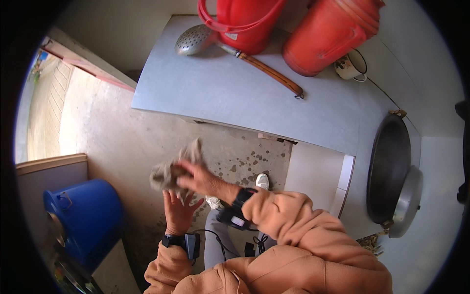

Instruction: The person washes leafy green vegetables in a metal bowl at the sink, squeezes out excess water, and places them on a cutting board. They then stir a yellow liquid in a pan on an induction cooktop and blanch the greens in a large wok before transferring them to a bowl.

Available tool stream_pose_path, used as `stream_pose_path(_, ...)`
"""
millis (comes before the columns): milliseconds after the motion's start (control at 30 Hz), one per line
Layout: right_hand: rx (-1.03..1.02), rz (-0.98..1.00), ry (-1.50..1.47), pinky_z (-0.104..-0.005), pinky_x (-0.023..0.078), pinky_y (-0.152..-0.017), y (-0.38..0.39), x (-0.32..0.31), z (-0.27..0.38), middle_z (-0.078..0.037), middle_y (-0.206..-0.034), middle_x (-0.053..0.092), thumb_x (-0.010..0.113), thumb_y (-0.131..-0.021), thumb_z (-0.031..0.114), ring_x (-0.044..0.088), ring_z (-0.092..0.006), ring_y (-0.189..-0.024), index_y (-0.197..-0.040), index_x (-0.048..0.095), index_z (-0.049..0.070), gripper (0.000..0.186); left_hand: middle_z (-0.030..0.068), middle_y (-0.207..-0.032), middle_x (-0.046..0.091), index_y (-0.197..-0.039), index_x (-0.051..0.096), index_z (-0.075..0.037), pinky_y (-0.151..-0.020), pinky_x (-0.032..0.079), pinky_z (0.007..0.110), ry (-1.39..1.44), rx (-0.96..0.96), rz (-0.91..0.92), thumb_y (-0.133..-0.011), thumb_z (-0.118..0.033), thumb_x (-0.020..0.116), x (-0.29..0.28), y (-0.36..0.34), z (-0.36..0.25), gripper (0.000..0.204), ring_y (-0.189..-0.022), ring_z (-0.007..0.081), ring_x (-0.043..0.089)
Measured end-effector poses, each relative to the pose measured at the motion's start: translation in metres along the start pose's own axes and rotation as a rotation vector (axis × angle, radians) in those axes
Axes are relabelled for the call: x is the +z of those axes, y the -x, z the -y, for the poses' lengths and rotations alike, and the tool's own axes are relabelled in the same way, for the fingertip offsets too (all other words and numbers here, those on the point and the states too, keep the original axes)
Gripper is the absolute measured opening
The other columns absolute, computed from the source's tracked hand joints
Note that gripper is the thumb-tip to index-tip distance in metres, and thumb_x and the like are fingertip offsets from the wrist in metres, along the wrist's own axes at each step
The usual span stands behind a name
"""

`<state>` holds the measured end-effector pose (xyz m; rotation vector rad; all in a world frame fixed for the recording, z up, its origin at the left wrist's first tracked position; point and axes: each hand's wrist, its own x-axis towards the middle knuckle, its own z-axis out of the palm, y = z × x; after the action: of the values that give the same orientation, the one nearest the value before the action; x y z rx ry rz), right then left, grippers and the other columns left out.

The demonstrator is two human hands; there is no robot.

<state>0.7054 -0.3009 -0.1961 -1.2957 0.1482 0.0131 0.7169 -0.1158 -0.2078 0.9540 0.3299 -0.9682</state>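
A crumpled grey-beige cloth (pixel 171 171) hangs over the floor, left of the counter. My right hand (pixel 199 180) reaches across from the right and grips it, the fingers slightly blurred. Just below the cloth is my left hand (pixel 178 213), its fingers spread and the fingertips close to the lower edge of the cloth. Whether they touch it, I cannot tell. Both wrists carry black straps with small devices, and a black cable runs between my arms.
The grey counter (pixel 235 98) holds a skimmer with a wooden handle (pixel 264 71), a red bucket (pixel 245 29), a red flask (pixel 328 39) and an enamel mug (pixel 347 67). A wok (pixel 389 169) and metal lid (pixel 409 203) sit right. A blue barrel (pixel 93 215) stands left; wet spots mark the floor.
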Motion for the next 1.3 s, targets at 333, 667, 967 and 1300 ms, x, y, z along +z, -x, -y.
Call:
stream_pose_path(333, 0.469, -0.567, 1.230, -0.0453, 0.039, -0.101, 0.060, -0.198, -0.191, -0.021, -0.128, 0.052, 0.073, -0.074, 0.018, 0.047, -0.0390, -0.120, -0.129, 0.048, 0.009, 0.061, 0.0020, -0.107, 0.060, -0.116, 0.054, -0.011, -0.078, 0.051, 0.028, 0.075, 0.238, -0.182, -0.096, -0.030, 0.054, -0.114, -0.037, 0.096, 0.028, -0.094, 0.0165, 0.058)
stream_pose_path(667, 0.684, -0.518, 1.651, -0.0500, 0.035, -0.106, 0.049, -0.322, -0.310, -0.020, -0.136, 0.046, 0.071, -0.080, 0.020, 0.045, -0.0370, -0.125, -0.143, 0.033, 0.010, 0.073, 0.0020, -0.094, 0.057, -0.108, 0.051, -0.013, -0.061, 0.049, 0.030, 0.434, -0.014, -0.374, -0.095, -0.038, 0.051, -0.189, -0.024, 0.148, 0.029, -0.075, 0.0170, 0.057)
stream_pose_path(967, 0.340, -0.332, 1.405, -0.0442, 0.043, -0.098, 0.110, -0.244, -0.224, -0.025, -0.122, 0.057, 0.068, -0.080, 0.009, 0.053, -0.0421, -0.114, -0.129, 0.049, -0.001, 0.054, 0.0009, -0.085, 0.051, -0.098, 0.049, -0.014, -0.058, 0.045, 0.029, 0.381, 0.051, -0.307, -0.094, -0.040, 0.052, -0.165, 0.005, 0.090, 0.027, -0.069, 0.0160, 0.051)
stream_pose_path(1300, 0.452, 0.103, 0.892, -0.0424, 0.047, -0.092, 0.239, -0.044, 0.053, -0.022, -0.118, 0.060, 0.070, -0.078, 0.015, 0.057, -0.0398, -0.109, -0.129, 0.053, 0.004, 0.055, -0.0003, -0.075, 0.046, -0.087, 0.045, -0.015, -0.054, 0.040, 0.028, 0.184, 0.194, 0.019, -0.092, -0.043, 0.054, -0.062, 0.067, -0.081, 0.030, -0.063, 0.0148, 0.045)
